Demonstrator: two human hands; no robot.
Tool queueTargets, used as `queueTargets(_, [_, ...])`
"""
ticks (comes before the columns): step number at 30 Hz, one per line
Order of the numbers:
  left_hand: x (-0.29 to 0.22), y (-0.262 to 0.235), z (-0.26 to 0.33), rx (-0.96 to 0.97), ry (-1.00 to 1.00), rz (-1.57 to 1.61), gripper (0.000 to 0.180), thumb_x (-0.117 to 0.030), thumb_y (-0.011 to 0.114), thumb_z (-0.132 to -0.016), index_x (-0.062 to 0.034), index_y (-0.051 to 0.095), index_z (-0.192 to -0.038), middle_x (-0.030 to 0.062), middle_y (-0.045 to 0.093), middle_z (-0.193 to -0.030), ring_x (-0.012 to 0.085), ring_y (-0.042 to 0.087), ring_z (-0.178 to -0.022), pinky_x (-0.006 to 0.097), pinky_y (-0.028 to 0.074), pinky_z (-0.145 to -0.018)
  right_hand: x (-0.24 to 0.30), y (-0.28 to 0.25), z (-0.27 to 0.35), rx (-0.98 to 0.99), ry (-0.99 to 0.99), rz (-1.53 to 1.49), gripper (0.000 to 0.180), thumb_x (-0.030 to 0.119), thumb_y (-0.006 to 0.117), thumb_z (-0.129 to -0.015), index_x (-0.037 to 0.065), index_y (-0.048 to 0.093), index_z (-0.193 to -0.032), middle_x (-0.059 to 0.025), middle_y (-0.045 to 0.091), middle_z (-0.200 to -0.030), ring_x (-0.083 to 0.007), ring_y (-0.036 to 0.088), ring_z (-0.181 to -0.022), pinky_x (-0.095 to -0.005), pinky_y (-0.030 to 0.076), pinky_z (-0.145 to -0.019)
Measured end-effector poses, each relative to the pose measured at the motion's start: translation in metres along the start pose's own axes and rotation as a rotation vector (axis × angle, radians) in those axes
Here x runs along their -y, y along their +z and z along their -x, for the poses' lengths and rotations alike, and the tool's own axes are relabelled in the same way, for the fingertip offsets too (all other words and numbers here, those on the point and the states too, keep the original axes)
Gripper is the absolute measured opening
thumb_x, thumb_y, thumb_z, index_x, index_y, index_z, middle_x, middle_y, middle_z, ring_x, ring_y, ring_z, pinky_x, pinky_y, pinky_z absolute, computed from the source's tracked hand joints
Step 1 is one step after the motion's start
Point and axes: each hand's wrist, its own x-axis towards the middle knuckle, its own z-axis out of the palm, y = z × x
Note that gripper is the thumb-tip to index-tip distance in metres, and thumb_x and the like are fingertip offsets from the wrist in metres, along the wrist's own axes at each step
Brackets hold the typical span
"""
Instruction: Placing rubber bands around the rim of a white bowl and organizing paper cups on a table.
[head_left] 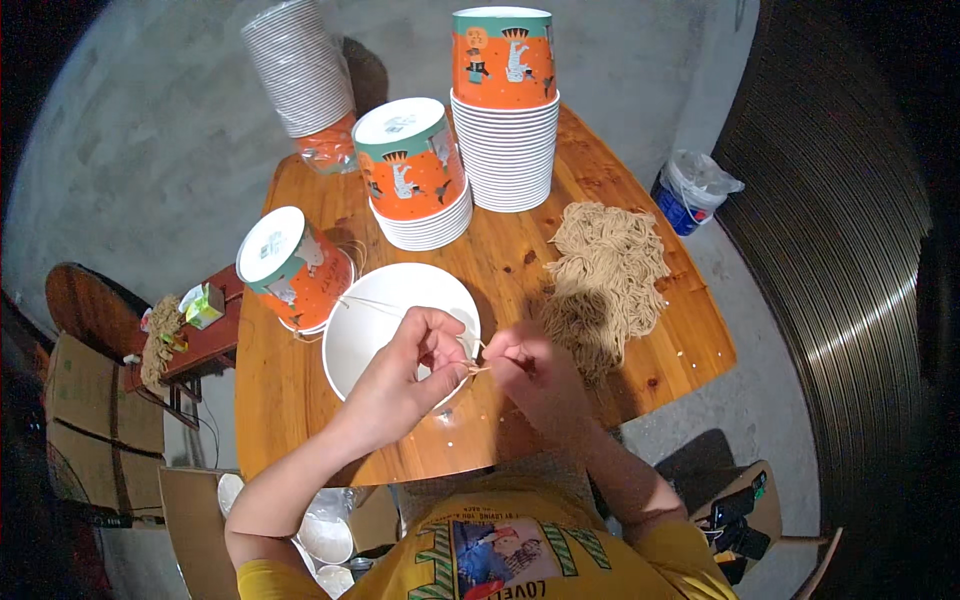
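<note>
My left hand [405,370] is closed, thumb and fingers pinching a thin tan string [375,302] over a white paper bucket [345,345] whose open mouth faces up. From that hand the string runs left toward an upside-down orange and green paper bucket [310,270]. Close beside it, my right hand [535,375], slightly blurred, pinches the string near the bucket's right rim. A short bit of string shows between the fingertips of both hands; whether it is knotted there cannot be made out. Right of my right hand lies a heap of tan strings [610,270].
Upside-down paper buckets stand in a short stack [410,170] and a tall stack [505,140] at the back; a wrapped stack [300,80] leans at the far left. A bin [690,190] stands right of the wooden table [690,350]. Cardboard boxes [190,510] sit below its near edge.
</note>
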Motion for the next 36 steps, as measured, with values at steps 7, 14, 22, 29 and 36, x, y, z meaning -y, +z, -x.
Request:
queueTargets(7, [0.001,0.000,0.000,-0.005,0.008,0.009,0.030,0.000,0.059,-0.086,-0.0024,0.042,-0.111,-0.0005,0.051,-0.082,0.0066,0.049,-0.075,0.023,0.042,-0.073,-0.004,0.001,-0.005,-0.011,-0.536,0.488,0.005,0.009,0.061,-0.083,0.006,0.057,-0.085,-0.0048,0.054,-0.073,-0.0099,0.051,-0.062,-0.0249,0.041,-0.056])
queueTargets(14, [-0.002,0.001,0.002,0.020,0.055,-0.113,0.032,0.000,0.058,-0.086,-0.0028,0.041,-0.114,-0.0003,0.050,-0.081,0.0081,0.049,-0.075,0.024,0.043,-0.073,-0.010,0.008,-0.001,-0.018,-0.313,0.368,0.007,0.011,0.060,-0.085,0.005,0.057,-0.089,-0.0013,0.053,-0.065,-0.0070,0.050,-0.057,-0.0238,0.041,-0.054])
queueTargets(22, [-0.011,0.003,0.002,0.038,-0.035,-0.212,0.031,-0.003,0.057,-0.087,-0.0018,0.043,-0.115,0.0040,0.050,-0.079,0.0133,0.052,-0.070,0.028,0.046,-0.065,-0.011,0.006,0.003,-0.014,-0.134,0.130,0.006,0.010,0.058,-0.088,0.004,0.057,-0.088,0.0035,0.052,-0.067,-0.0030,0.047,-0.059,-0.0207,0.040,-0.054])
queueTargets(29, [-0.002,0.000,0.007,-0.069,0.153,-0.475,0.011,-0.003,0.058,-0.082,-0.0011,0.056,-0.093,0.0110,0.052,-0.083,0.0249,0.055,-0.073,0.034,0.046,-0.066,-0.020,0.008,0.008,-0.027,-0.195,0.198,0.008,0.011,0.059,-0.090,0.004,0.056,-0.090,0.0010,0.057,-0.069,-0.0037,0.051,-0.059,-0.0205,0.042,-0.053])
queueTargets(36, [-0.007,0.000,0.007,-0.071,0.100,-0.492,0.009,-0.003,0.057,-0.081,-0.0029,0.058,-0.090,0.0110,0.049,-0.082,0.0260,0.054,-0.076,0.034,0.045,-0.068,-0.026,0.009,0.016,0.008,-0.131,0.091,0.012,0.015,0.057,-0.093,0.004,0.054,-0.091,-0.0023,0.061,-0.070,-0.0060,0.056,-0.060,-0.0218,0.047,-0.056])
